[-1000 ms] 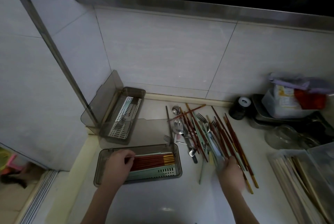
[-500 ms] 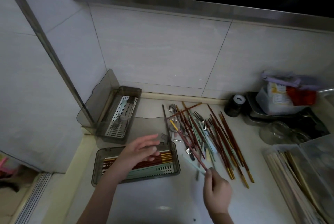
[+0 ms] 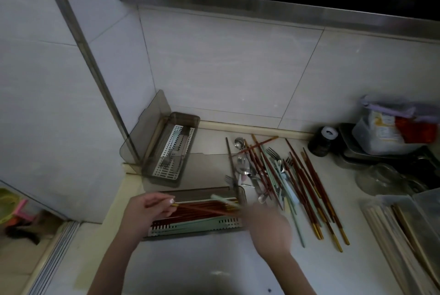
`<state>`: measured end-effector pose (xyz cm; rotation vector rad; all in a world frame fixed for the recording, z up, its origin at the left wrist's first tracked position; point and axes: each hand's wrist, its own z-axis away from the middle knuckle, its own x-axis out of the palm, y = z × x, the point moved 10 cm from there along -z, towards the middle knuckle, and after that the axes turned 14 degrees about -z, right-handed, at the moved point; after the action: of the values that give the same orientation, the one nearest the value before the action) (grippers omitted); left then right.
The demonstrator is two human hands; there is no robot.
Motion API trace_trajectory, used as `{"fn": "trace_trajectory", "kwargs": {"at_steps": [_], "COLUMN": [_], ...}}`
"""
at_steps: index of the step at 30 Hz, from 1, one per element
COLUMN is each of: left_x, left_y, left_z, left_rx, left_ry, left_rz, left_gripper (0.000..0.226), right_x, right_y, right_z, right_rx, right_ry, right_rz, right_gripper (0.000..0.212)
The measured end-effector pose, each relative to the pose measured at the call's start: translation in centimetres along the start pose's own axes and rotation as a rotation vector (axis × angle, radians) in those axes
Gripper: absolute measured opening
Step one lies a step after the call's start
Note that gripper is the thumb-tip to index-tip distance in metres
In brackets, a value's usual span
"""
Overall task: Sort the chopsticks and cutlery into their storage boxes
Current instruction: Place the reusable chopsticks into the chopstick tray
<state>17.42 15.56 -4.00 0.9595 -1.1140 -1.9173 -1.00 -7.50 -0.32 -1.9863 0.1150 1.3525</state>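
Note:
A smoky plastic storage box (image 3: pixel 202 232) lies near me on the counter, with several red-brown chopsticks (image 3: pixel 190 213) in it. My left hand (image 3: pixel 147 211) pinches the gold tip of a red-brown chopstick over the box's left end. My right hand (image 3: pixel 269 225), blurred, holds its other end at the box's right end, along with a pale green chopstick (image 3: pixel 223 200). A mixed pile of chopsticks, forks and spoons (image 3: pixel 273 175) lies to the right. A second box (image 3: pixel 188 119) at the back left holds a fork (image 3: pixel 166 161).
The near box's clear lid (image 3: pixel 207 168) stands open behind it. A black jar (image 3: pixel 323 140), a metal tray with bags (image 3: pixel 381 137) and a glass bowl (image 3: pixel 381 178) crowd the back right. A clear container of pale wooden chopsticks (image 3: pixel 404 223) sits at right.
My right hand carried a red-brown and a green chopstick from the pile leftward to the near box. My left hand closed on the red one's gold tip.

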Motion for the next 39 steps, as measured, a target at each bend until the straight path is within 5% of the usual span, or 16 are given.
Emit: {"fn": "trace_trajectory", "kwargs": {"at_steps": [5, 14, 19, 22, 25, 33, 39], "left_x": [-1.0, 1.9, 1.2, 4.9, 7.3, 2.4, 3.2], "left_y": [-1.1, -1.8, 1.3, 3.1, 2.8, -0.5, -0.7], "left_z": [-0.4, -0.7, 0.6, 1.8, 1.8, -0.7, -1.1], "left_rx": [0.104, 0.244, 0.380, 0.501, 0.548, 0.388, 0.335], "left_ry": [0.065, 0.026, 0.151, -0.095, -0.201, 0.186, 0.198], "left_rz": [-0.354, -1.011, -0.689, -0.649, -0.721, -1.137, -1.129], "left_gripper": [0.028, 0.023, 0.023, 0.032, 0.027, 0.027, 0.030], "right_x": [-0.2, 1.0, 2.2, 3.6, 3.9, -2.2, -2.3], "right_y": [2.4, -1.2, -3.5, -5.0, -4.1, 8.3, 18.0], "right_z": [-0.4, -0.4, -0.6, -0.5, -0.8, 0.5, 3.7], "right_rx": [0.136, -0.085, -0.221, -0.241, -0.135, 0.279, 0.778], "right_ry": [0.074, 0.027, -0.044, -0.119, -0.146, 0.264, 0.107], "right_rz": [-0.033, -0.237, -0.393, -0.433, -0.534, -0.284, -0.052], "right_gripper": [0.013, 0.043, 0.054, 0.046, 0.038, 0.026, 0.075]}}
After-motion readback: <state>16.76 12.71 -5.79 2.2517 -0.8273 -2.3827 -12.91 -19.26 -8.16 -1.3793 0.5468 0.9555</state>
